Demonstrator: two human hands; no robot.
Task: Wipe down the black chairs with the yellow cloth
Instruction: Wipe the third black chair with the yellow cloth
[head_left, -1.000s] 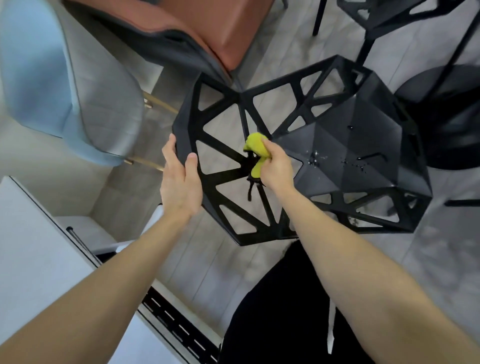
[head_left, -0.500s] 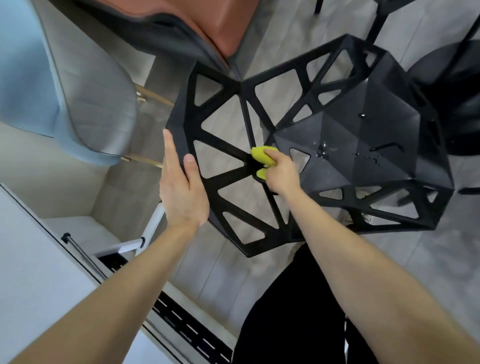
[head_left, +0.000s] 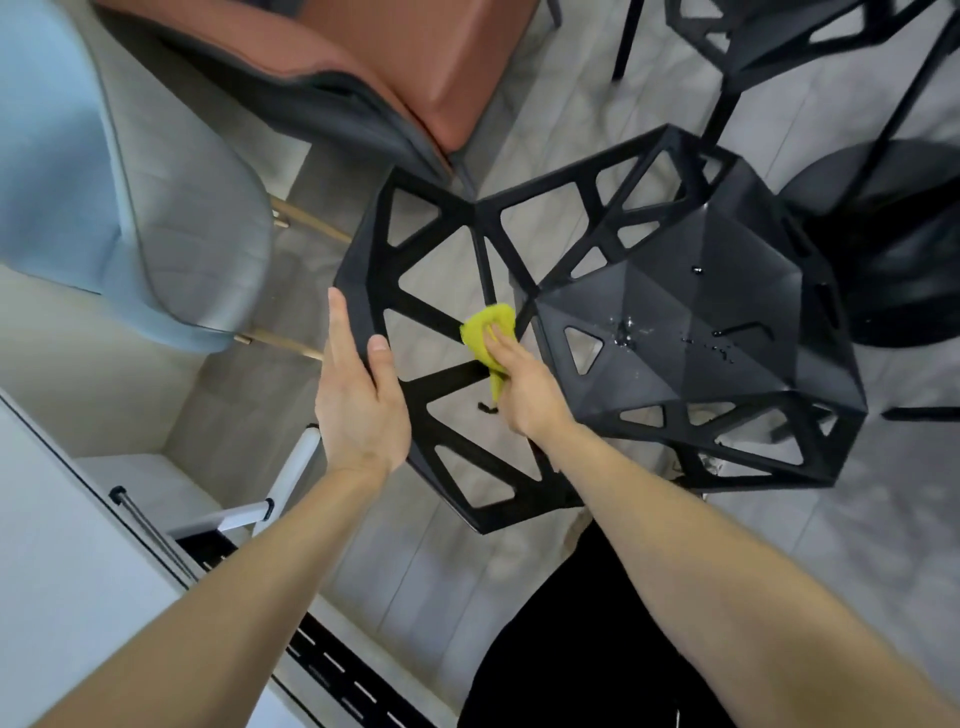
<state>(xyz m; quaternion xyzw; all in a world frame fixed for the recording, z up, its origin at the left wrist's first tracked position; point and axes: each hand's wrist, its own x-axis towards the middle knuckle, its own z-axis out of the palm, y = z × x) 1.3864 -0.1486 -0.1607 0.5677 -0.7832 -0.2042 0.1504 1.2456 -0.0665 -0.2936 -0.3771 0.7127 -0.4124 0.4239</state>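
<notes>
A black chair (head_left: 691, 332) with an open triangular lattice back and a faceted seat stands below me. Water drops lie on its seat. My left hand (head_left: 361, 400) grips the outer left edge of the chair back, thumb on the front face. My right hand (head_left: 522, 387) presses the yellow cloth (head_left: 488, 327) flat against a strut where the back meets the seat. A tail of the cloth hangs down under my palm. A second black chair (head_left: 769, 41) shows at the top right, partly cut off.
A light blue upholstered chair (head_left: 130, 208) stands at the left and a brown leather chair (head_left: 405, 57) at the top. A round black table base (head_left: 898, 244) sits at the right. White furniture (head_left: 67, 566) and a floor grille (head_left: 332, 670) lie lower left. The floor is grey tile.
My right hand flattened over the cloth and slid it slightly along the junction of back and seat. My left hand kept its grip on the back's edge. The view shifted a little.
</notes>
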